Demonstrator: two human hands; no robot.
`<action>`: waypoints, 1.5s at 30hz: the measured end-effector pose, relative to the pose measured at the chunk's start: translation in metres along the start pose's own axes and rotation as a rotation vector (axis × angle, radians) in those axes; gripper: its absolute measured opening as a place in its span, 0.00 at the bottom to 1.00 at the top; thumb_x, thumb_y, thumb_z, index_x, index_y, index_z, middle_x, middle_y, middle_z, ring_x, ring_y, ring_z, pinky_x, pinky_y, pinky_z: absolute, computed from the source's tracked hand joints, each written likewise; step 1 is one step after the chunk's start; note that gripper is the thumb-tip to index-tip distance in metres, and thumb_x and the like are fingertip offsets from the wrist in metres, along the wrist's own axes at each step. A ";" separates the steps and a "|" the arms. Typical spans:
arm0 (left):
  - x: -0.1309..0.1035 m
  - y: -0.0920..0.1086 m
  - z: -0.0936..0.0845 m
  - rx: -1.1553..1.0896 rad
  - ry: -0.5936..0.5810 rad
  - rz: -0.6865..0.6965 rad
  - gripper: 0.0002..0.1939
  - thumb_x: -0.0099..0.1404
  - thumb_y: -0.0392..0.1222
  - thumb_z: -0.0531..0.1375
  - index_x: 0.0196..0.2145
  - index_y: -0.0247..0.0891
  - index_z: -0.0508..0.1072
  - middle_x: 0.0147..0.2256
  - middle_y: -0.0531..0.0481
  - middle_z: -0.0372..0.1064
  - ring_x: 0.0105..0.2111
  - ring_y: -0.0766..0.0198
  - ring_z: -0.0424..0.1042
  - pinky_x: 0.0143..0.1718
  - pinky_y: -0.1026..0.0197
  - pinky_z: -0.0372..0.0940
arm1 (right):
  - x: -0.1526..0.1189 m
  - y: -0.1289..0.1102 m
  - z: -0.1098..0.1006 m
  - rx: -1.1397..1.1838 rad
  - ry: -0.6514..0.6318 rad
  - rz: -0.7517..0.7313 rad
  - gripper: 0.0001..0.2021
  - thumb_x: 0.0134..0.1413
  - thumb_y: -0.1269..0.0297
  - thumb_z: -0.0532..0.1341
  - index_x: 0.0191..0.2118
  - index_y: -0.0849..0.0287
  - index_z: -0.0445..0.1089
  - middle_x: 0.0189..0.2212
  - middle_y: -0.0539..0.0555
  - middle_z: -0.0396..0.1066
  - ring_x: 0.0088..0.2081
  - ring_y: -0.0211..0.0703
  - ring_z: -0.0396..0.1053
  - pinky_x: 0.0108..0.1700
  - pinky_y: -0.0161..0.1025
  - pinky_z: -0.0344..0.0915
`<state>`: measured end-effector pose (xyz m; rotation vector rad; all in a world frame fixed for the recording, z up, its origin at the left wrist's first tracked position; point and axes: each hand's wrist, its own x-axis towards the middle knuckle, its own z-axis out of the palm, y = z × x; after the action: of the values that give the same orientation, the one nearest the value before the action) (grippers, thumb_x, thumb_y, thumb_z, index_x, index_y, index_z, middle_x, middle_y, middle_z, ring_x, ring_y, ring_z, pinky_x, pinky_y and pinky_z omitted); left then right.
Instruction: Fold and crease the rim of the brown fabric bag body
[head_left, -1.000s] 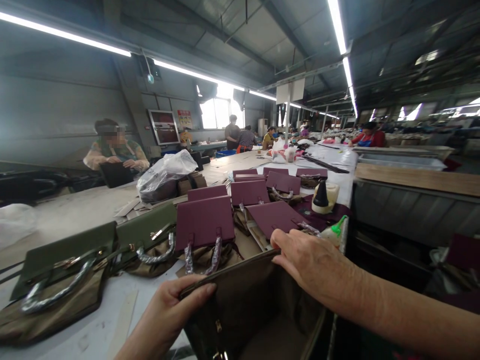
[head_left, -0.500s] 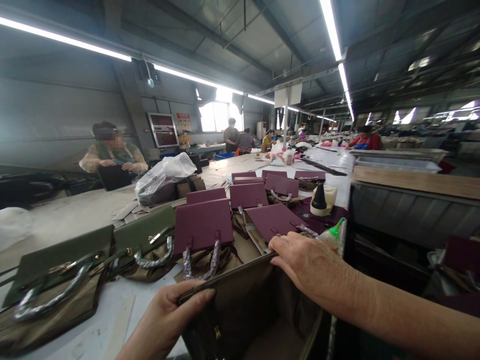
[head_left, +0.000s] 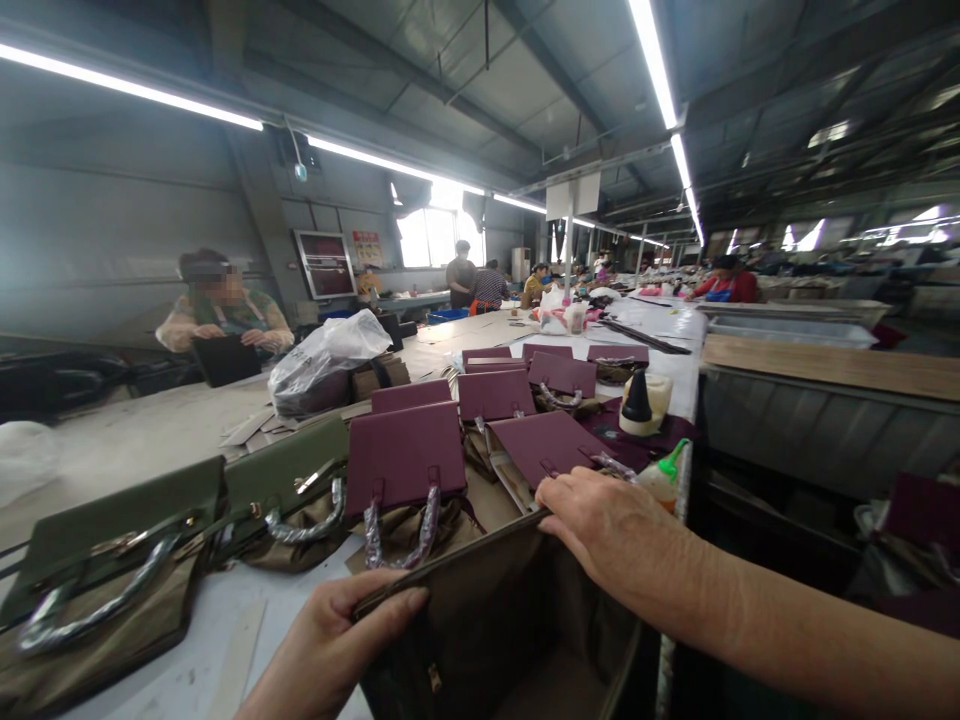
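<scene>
A dark olive handbag [head_left: 517, 610] stands mouth-up at the bottom of the head view, its brown lining and a small zip pull showing inside. My left hand [head_left: 345, 625] pinches the near-left end of its top edge, thumb on the inner side. Farther along the same edge, my right hand [head_left: 600, 525] grips the rim with bent fingers. Just beyond it lie a purple handbag [head_left: 551, 440] and a glue bottle with a green nozzle [head_left: 667, 470]. Two green handbags [head_left: 127, 510] with wrapped handles rest to the left. The bag's lower part is out of frame.
Several purple handbags [head_left: 409, 450] crowd the worktable [head_left: 442, 345]. A black-tipped tub [head_left: 645, 400] stands at right, and a plastic-wrapped bundle [head_left: 326, 360] at left. Across the table a person [head_left: 225, 310] handles a black panel. A grey bin [head_left: 810, 440] stands right of the table edge.
Both hands keep their hold on the olive handbag's edge, almost unmoved. The view has shifted very slightly, and the things on the table stay in place.
</scene>
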<state>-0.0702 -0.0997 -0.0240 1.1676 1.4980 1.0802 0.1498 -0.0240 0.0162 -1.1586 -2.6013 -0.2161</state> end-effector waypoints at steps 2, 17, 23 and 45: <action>0.000 0.000 0.000 -0.011 -0.007 -0.003 0.18 0.46 0.52 0.63 0.31 0.38 0.77 0.26 0.50 0.74 0.32 0.57 0.71 0.32 0.65 0.65 | 0.000 0.000 0.000 -0.002 0.008 0.005 0.02 0.50 0.72 0.58 0.30 0.59 0.64 0.27 0.51 0.67 0.31 0.43 0.65 0.33 0.37 0.59; 0.000 -0.001 -0.005 0.053 -0.100 0.023 0.17 0.50 0.51 0.61 0.30 0.34 0.76 0.27 0.49 0.73 0.30 0.59 0.70 0.30 0.66 0.63 | 0.001 -0.002 -0.001 -0.004 -0.018 0.031 0.03 0.50 0.73 0.57 0.30 0.58 0.64 0.27 0.51 0.67 0.32 0.43 0.65 0.35 0.37 0.59; 0.002 -0.001 -0.005 0.063 -0.090 0.029 0.16 0.51 0.51 0.60 0.26 0.32 0.74 0.25 0.48 0.72 0.27 0.61 0.69 0.27 0.66 0.61 | 0.006 -0.001 0.003 -0.067 -0.007 0.019 0.04 0.50 0.74 0.56 0.31 0.57 0.65 0.27 0.51 0.68 0.31 0.42 0.66 0.32 0.36 0.58; 0.005 0.009 -0.007 0.217 -0.160 0.083 0.21 0.56 0.55 0.54 0.25 0.32 0.70 0.21 0.55 0.55 0.23 0.69 0.53 0.23 0.69 0.49 | 0.011 0.007 0.009 -0.075 0.016 -0.017 0.05 0.50 0.74 0.55 0.29 0.57 0.64 0.25 0.50 0.67 0.30 0.42 0.66 0.28 0.35 0.55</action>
<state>-0.0761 -0.0938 -0.0149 1.4436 1.4782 0.8710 0.1457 -0.0092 0.0110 -1.1544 -2.6107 -0.3276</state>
